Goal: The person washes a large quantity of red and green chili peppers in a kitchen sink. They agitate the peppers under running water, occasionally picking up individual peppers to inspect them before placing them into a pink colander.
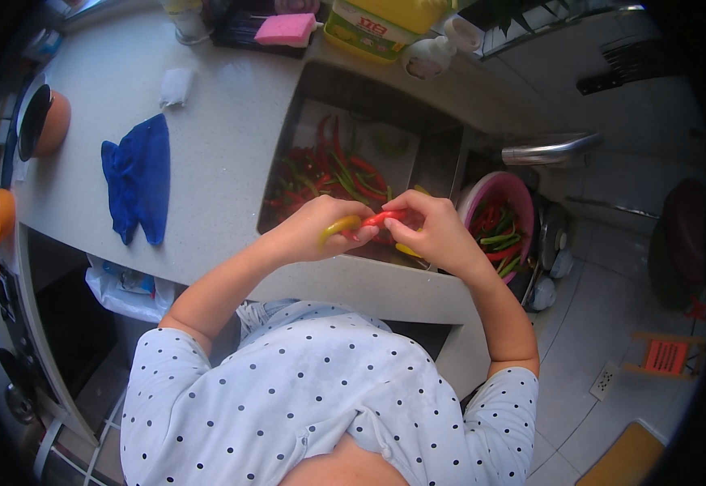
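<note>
Over the near edge of a metal sink (438,159), both my hands hold one red chili pepper (383,217). My left hand (322,228) grips its left part and also has a yellow-green pepper (339,227) tucked against the palm and fingers. My right hand (435,228) pinches the red pepper's right part between thumb and fingers. Many red and green chili peppers (353,173) lie in the sink beyond my hands. A yellow pepper (409,249) shows just below my right hand. To the right, a pink-rimmed basin (526,209) holds more red and green peppers (499,234).
On the counter at left lie a blue cloth (140,179) and a white packet (177,86). A pink sponge (285,29), a yellow detergent jug (383,27) and a white bottle (426,58) stand behind the sink. A plastic bag (123,299) hangs below the counter edge.
</note>
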Motion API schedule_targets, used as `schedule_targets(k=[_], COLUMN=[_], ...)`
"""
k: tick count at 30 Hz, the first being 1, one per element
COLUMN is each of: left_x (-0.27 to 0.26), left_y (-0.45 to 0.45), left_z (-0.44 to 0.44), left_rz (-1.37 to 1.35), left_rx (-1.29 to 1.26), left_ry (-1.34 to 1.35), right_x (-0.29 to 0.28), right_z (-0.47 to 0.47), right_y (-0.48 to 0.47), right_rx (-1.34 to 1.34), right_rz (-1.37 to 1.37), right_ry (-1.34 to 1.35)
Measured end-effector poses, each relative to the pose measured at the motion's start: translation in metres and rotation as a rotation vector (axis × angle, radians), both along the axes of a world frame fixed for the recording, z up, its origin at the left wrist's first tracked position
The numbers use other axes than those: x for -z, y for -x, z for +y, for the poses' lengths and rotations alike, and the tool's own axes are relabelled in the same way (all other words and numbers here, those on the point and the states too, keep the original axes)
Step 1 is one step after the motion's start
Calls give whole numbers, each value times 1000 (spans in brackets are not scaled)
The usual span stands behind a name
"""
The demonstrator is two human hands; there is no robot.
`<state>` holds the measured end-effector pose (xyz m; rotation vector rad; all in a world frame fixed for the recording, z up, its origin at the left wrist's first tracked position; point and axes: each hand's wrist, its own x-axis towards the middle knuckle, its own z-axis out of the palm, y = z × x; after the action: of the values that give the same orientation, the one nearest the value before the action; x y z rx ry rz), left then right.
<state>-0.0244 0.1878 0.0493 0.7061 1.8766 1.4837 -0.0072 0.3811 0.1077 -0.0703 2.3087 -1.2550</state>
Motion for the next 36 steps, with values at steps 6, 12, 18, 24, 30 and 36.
schedule_targets(k=[6,12,18,24,30,36], left_x=[7,27,29,9,5,-5], left_y=[-8,-23,-22,-23,-26,-22], left_z=[4,20,13,4,4,4], left_rz=[-124,-359,-161,-71,139,259], left_rx=[-129,-396,-383,-343,-404,-395], left_ry=[67,-19,-165,-222,-423,-423], right_x=[15,41,12,6,-4,-8], right_z=[-10,-13,-17,-11,-14,-11], right_y=[-9,-7,-8,-22,-32,-38], right_rx=[-36,-61,109,321,476,467], right_rz=[253,613,317,126,-35,14], right_ry=[-187,-278,-3,382,770,806])
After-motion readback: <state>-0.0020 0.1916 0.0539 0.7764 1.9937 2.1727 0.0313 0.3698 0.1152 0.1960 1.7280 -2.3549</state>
